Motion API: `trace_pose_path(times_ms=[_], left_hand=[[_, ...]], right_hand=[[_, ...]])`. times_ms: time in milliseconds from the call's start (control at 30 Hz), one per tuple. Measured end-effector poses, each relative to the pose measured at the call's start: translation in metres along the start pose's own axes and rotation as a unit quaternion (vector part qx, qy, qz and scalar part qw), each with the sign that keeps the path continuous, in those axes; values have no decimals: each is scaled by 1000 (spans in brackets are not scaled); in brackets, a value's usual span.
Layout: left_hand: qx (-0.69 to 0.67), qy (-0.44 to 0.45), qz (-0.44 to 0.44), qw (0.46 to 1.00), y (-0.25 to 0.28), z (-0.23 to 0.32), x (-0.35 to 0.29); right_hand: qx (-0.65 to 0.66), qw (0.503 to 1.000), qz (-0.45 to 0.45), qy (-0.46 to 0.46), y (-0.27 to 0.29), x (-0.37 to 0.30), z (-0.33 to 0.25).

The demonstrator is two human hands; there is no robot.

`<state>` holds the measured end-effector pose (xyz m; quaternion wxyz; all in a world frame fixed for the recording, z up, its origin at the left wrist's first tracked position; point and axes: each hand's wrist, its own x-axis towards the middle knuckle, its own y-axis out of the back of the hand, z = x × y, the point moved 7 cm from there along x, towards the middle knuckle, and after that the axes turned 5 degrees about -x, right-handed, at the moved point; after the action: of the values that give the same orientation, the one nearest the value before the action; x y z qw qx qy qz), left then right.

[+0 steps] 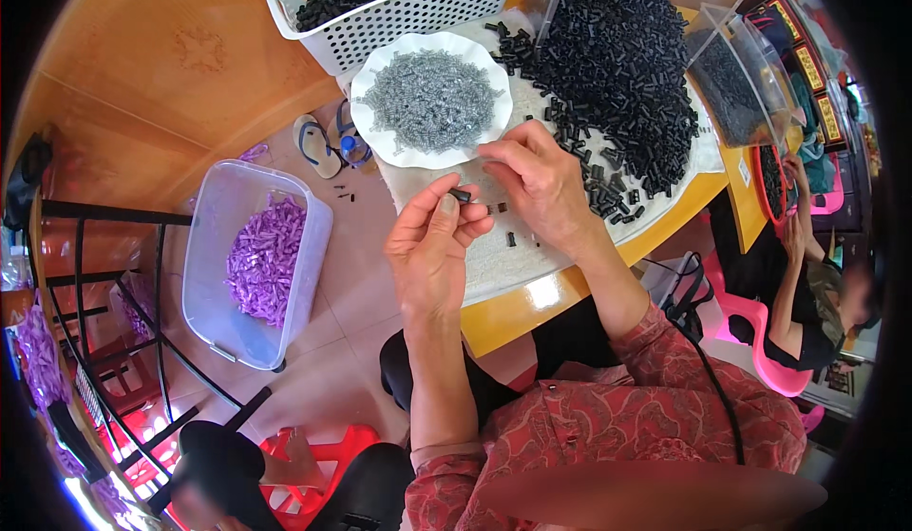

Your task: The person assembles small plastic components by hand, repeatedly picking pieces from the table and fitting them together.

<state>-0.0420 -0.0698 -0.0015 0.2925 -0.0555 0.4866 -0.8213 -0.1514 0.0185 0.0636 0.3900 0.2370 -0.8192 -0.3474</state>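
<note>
Black piece (462, 196) occupies pinching left fingers (444, 212), right fingers' (506, 154) grip unclear, lettered signs (810, 68) beyond.

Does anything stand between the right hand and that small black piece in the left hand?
Nothing visible does. The left hand pinches the small black piece; only open space separates it from the right hand, near the rim of the white plate.
</note>
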Motion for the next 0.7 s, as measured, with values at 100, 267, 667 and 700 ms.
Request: trace_pose_path(times_ms=[100,267,667,700], left_hand=[[-20,-1,-5,1000,-1,0,0],[-38,-11,-15,999,-3,1,0],[61,-92,-12,994,-9,8,-3],[102,-107,-9,989,-10,9,-4]], right_hand=[[-41,999,-23,15,-6,1,0],[-64,998,-12,23,-10,1,1],[69,997,15,-15,4,-2,2],[69,997,15,-15,6,-4,1]])
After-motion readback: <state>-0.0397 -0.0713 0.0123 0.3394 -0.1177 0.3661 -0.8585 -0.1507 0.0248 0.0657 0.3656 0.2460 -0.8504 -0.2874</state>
